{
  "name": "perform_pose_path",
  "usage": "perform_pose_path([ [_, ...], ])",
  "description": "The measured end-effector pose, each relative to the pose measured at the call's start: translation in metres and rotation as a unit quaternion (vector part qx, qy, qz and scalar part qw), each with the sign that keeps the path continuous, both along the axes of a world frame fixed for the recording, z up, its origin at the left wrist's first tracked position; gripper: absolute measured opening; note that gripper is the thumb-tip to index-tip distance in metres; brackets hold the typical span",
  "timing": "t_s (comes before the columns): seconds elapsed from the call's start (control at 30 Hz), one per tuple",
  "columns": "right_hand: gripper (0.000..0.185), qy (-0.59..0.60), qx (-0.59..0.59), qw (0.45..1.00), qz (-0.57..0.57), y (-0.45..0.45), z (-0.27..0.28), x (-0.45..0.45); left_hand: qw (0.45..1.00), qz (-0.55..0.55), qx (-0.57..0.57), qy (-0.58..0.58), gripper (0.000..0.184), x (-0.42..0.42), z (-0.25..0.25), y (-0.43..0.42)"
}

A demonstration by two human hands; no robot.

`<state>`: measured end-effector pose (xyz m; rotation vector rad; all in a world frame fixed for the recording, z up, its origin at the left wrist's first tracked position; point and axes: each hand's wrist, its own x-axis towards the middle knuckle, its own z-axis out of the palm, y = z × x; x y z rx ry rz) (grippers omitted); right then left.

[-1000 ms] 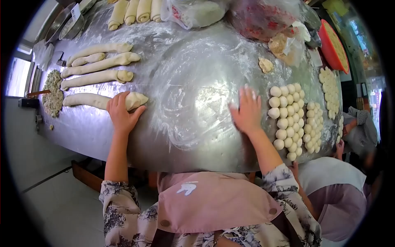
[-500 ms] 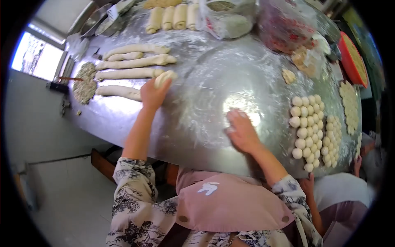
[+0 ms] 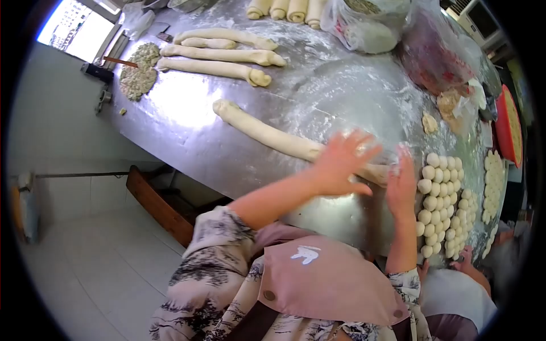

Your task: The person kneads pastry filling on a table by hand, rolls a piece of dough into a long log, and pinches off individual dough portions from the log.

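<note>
A long rope of dough [image 3: 267,135] lies slantwise on the metal table in front of me. My left hand [image 3: 341,167] is over its right part, fingers spread, hiding some of it. Whether the palm touches the dough I cannot tell. My right hand [image 3: 402,182] stands at the rope's right end, fingers stretched out and floury, with nothing gripped. Just right of it sit rows of small dough balls [image 3: 435,199].
Several more dough ropes [image 3: 222,54] lie at the back left, beside a lumpy mound [image 3: 138,77] with a brown stick in it. Plastic bags [image 3: 367,25] and rolled dough [image 3: 296,10] are at the back. At right are a red basin [image 3: 508,125] and a co-worker's hand [image 3: 464,260].
The nearest dough rope has come away from the row, toward me and to the right. My left hand has let go of its end and moved right; my view has shifted too.
</note>
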<state>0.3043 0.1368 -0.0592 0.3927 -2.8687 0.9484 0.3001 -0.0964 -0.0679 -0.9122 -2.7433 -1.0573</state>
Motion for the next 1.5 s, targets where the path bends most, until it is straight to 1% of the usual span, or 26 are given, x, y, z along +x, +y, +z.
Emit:
perform_pose_path([
  [0.07, 0.059, 0.011, 0.133, 0.990, 0.044, -0.008, -0.009, 0.014, 0.996, 0.063, -0.050, -0.038, 0.100, -0.006, 0.008, -0.061],
  [0.1, 0.062, 0.019, 0.196, 0.978, 0.068, -0.016, -0.011, 0.019, 0.986, 0.112, -0.122, -0.011, 0.104, -0.004, 0.002, -0.096],
  [0.13, 0.063, 0.045, 0.205, 0.975, 0.076, -0.026, -0.010, 0.021, 0.982, 0.111, -0.149, 0.020, 0.106, -0.007, 0.000, -0.133],
  [0.2, 0.065, 0.097, 0.225, 0.965, 0.090, -0.047, -0.008, 0.022, 0.954, 0.148, -0.262, -0.006, 0.105, -0.003, 0.008, -0.186],
  [0.27, 0.061, 0.090, 0.197, 0.974, 0.062, -0.060, -0.020, 0.014, 0.951, 0.140, -0.274, 0.012, 0.091, -0.003, -0.009, -0.230],
  [0.3, 0.059, 0.092, 0.185, 0.977, 0.047, -0.063, -0.027, 0.004, 0.960, 0.124, -0.236, 0.082, 0.078, -0.006, -0.016, -0.238],
  [0.33, 0.044, 0.155, 0.173, 0.970, 0.071, -0.062, -0.032, -0.007, 0.957, 0.130, -0.243, 0.087, 0.069, -0.009, -0.025, -0.241],
  [0.43, 0.035, 0.090, 0.203, 0.971, 0.083, -0.044, -0.032, -0.034, 0.946, 0.197, -0.251, 0.058, 0.055, -0.027, -0.030, -0.227],
  [0.47, 0.029, 0.101, 0.160, 0.980, 0.057, -0.035, -0.022, -0.036, 0.940, 0.228, -0.250, 0.041, 0.053, -0.034, -0.031, -0.218],
  [0.57, 0.027, 0.140, 0.125, 0.982, -0.035, 0.020, -0.018, -0.034, 0.968, 0.197, -0.121, 0.101, 0.054, -0.023, -0.013, -0.170],
  [0.6, 0.029, 0.096, 0.137, 0.985, -0.038, 0.037, -0.018, -0.033, 0.965, 0.174, -0.153, 0.122, 0.054, -0.016, -0.008, -0.150],
  [0.63, 0.031, 0.050, 0.147, 0.987, -0.042, 0.052, -0.020, -0.030, 0.969, 0.157, -0.183, 0.049, 0.054, -0.010, -0.011, -0.135],
  [0.67, 0.033, 0.004, 0.155, 0.987, -0.046, 0.055, -0.016, -0.026, 0.974, 0.132, -0.179, 0.053, 0.054, -0.006, -0.017, -0.122],
  [0.7, 0.037, 0.030, 0.142, 0.989, -0.026, 0.054, -0.014, -0.026, 0.977, 0.109, -0.175, 0.060, 0.054, -0.005, -0.021, -0.113],
  [0.77, 0.044, 0.084, 0.116, 0.990, 0.013, 0.041, -0.007, -0.029, 0.967, 0.170, -0.173, 0.077, 0.054, -0.004, -0.017, -0.107],
  [0.8, 0.051, 0.060, 0.115, 0.991, 0.009, 0.026, -0.001, -0.032, 0.961, 0.198, -0.172, 0.082, 0.055, -0.002, -0.013, -0.104],
  [0.83, 0.049, 0.098, 0.100, 0.990, 0.013, 0.001, 0.006, -0.038, 0.959, 0.235, -0.151, 0.049, 0.054, -0.005, -0.005, -0.100],
  [0.9, 0.051, 0.108, 0.068, 0.992, 0.013, -0.049, 0.001, -0.064, 0.942, 0.318, -0.106, -0.014, 0.054, -0.021, 0.012, -0.087],
  [1.0, 0.058, 0.139, 0.126, 0.982, -0.006, -0.135, -0.017, -0.088, 0.906, 0.393, -0.108, 0.111, 0.053, -0.044, -0.012, -0.068],
  [1.07, 0.059, 0.100, 0.147, 0.984, 0.011, -0.160, -0.039, -0.071, 0.913, 0.373, -0.152, 0.062, 0.050, -0.030, -0.038, -0.070],
  [1.13, 0.061, 0.050, 0.167, 0.983, 0.062, -0.157, -0.041, -0.041, 0.929, 0.321, -0.183, 0.016, 0.049, 0.001, -0.040, -0.073],
  [1.2, 0.062, 0.012, 0.178, 0.976, 0.124, -0.135, -0.022, 0.005, 0.939, 0.298, -0.173, 0.010, 0.056, 0.051, -0.030, -0.076],
  [1.3, 0.064, 0.001, 0.167, 0.979, 0.117, -0.109, -0.021, 0.067, 0.922, 0.353, -0.161, -0.017, 0.064, 0.109, -0.028, -0.072],
  [1.37, 0.066, -0.007, 0.207, 0.973, 0.099, -0.104, -0.029, 0.058, 0.903, 0.380, -0.196, -0.030, 0.068, 0.085, -0.030, -0.076],
  [1.43, 0.067, -0.003, 0.237, 0.969, 0.066, -0.113, -0.034, 0.015, 0.887, 0.406, -0.218, -0.036, 0.070, 0.049, -0.032, -0.087],
  [1.5, 0.070, -0.042, 0.248, 0.968, -0.014, -0.125, -0.030, -0.034, 0.867, 0.451, -0.209, -0.023, 0.070, 0.001, -0.033, -0.108],
])
